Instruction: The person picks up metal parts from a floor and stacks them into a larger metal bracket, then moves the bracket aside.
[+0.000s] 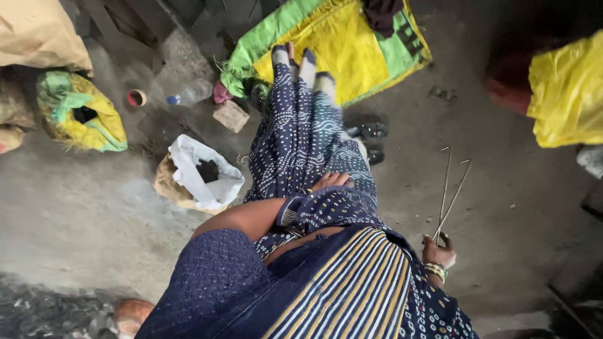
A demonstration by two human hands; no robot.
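Below, I see a dusty grey concrete floor (81, 213). My right hand (438, 252) grips thin bent metal rods (447, 194); my left hand (331, 182) rests open on dotted blue cloth (301, 144).

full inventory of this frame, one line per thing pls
metal rods: 2, grey, hooked tips, on floor by right hand
white bag: 1, open, floor left of legs
yellow-green sack: 1, flat under feet
crumpled sack: 1, yellow-green, far left
plastic bottle: 1, clear, lying down
small cup: 1, red inside
brick piece: 1, brownish
left hand: on blue patterned cloth at knee
right hand: bangled, gripping rod ends
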